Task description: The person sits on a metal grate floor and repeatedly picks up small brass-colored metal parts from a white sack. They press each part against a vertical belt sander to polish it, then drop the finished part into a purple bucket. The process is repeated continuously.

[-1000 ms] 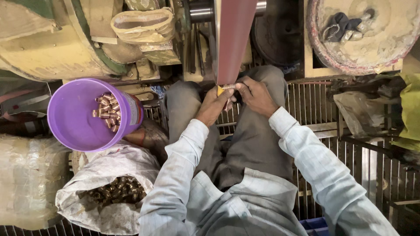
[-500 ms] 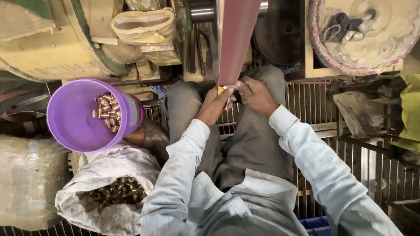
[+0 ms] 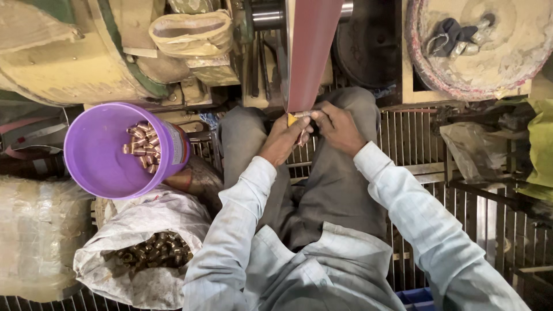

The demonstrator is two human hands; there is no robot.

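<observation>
Both my hands meet at the lower end of a reddish sanding belt [image 3: 311, 52] that runs down from a roller at the top. My left hand [image 3: 283, 140] and my right hand [image 3: 336, 128] together grip a small metal piece [image 3: 300, 115] and press it against the belt's edge. A yellow cover shows on one left fingertip. To my left stands a purple bucket [image 3: 98, 164] with several shiny brass pieces [image 3: 141, 148] in it. Below it a white sack [image 3: 135, 253] lies open, filled with duller brass pieces.
I sit on a metal grate floor [image 3: 415, 150], knees apart under the belt. A large yellowed machine housing [image 3: 63, 57] fills the top left. A round dusty wheel [image 3: 489, 46] with a cloth on it is at top right. A plastic-wrapped bundle [image 3: 29, 236] lies far left.
Both hands have stayed at the belt's lower end with only slight shifts. The bucket and sack have not moved.
</observation>
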